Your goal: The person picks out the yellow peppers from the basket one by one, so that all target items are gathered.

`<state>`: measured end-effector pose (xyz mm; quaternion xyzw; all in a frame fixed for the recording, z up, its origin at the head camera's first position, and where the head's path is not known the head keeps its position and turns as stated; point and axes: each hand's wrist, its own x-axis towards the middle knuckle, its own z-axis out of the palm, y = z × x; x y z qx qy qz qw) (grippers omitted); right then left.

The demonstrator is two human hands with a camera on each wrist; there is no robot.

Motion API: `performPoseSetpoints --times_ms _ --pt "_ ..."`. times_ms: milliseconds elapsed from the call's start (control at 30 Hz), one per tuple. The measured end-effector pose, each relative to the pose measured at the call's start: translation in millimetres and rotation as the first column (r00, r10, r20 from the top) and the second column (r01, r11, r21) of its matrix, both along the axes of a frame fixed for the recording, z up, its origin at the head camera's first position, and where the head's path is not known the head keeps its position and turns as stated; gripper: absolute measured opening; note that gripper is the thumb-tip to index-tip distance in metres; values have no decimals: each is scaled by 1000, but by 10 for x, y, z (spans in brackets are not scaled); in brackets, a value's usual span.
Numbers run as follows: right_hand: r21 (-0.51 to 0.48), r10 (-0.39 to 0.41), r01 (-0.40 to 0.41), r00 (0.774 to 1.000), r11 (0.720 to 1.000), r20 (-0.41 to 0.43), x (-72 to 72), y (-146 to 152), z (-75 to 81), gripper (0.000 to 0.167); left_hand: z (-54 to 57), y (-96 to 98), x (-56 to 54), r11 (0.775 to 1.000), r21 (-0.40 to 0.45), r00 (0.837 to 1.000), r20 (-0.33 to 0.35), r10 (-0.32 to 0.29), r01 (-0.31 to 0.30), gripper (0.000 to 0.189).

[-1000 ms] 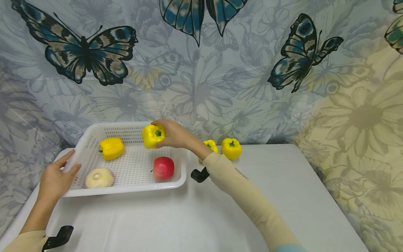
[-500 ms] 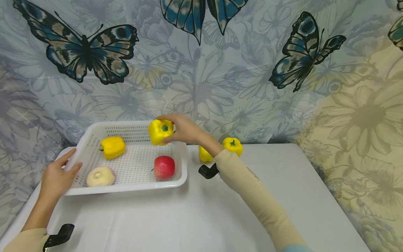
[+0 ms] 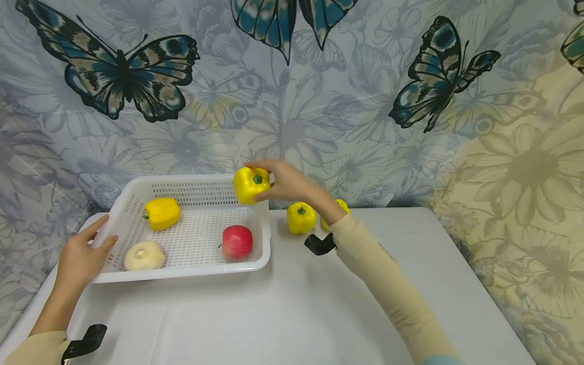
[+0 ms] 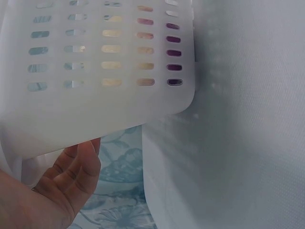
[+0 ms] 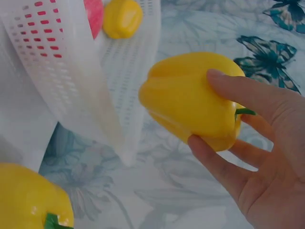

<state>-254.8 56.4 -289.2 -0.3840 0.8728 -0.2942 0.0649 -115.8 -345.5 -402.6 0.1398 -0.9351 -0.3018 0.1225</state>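
Note:
My right hand [image 3: 289, 182] grips a yellow bell pepper [image 3: 247, 186], raised over the back right corner of the white plastic basket [image 3: 191, 274]. In the right wrist view, thumb and fingers pinch this pepper [image 5: 188, 98] around its green-stemmed end. My left hand [image 3: 84, 253] holds the basket at its left end; in the left wrist view its curled fingers [image 4: 88, 162] are at the rim [image 4: 71, 140]. Inside the basket lie another yellow bell pepper [image 3: 162, 213], a round cream-white vegetable [image 3: 144, 255] and a red apple [image 3: 236, 242].
Two more yellow bell peppers stand on the white table [image 3: 292, 314] right of the basket: a near one [image 3: 301, 218] and another [image 3: 342, 205] partly hidden by my right forearm. A butterfly-patterned cloth [image 3: 292, 121] hangs behind the table.
My right hand has moved right and slightly up with the yellow bell pepper, from above the basket's inside to its back right corner. My left hand and the basket have stayed put.

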Motion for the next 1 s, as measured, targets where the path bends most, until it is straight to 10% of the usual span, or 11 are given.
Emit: performPoseSetpoints --times_ms 1000 --pt "23 -84 82 994 996 70 23 981 -33 74 -24 -14 -5 1000 9 1000 -13 -1 1 58"
